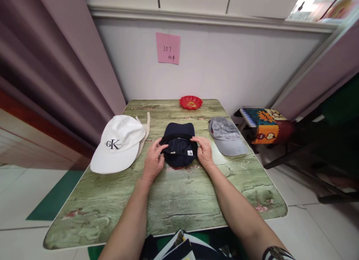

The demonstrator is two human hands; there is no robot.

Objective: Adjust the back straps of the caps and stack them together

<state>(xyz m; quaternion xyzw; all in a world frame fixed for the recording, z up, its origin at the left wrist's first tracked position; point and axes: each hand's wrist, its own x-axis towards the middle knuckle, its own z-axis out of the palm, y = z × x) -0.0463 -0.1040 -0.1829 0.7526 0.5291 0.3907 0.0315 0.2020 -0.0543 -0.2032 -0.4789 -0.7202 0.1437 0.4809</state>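
Observation:
A dark navy cap [179,149] lies upside down at the middle of the table, its brim pointing away from me and its inside with a small white label showing. My left hand [154,158] grips the cap's left edge between thumb and fingers. On the opposite side, my right hand [204,151] holds the right edge, fingertips at the rim. To the left sits a white cap [120,142] with black "CK" letters and a pale strap. A grey cap [227,135] with white lettering rests on the right.
At the back of the green wood-patterned table [185,207] stands a red scalloped dish [190,103]. A pink note [168,48] is stuck on the wall behind. A stool with a colourful cover [267,125] stands right of the table; a curtain hangs left.

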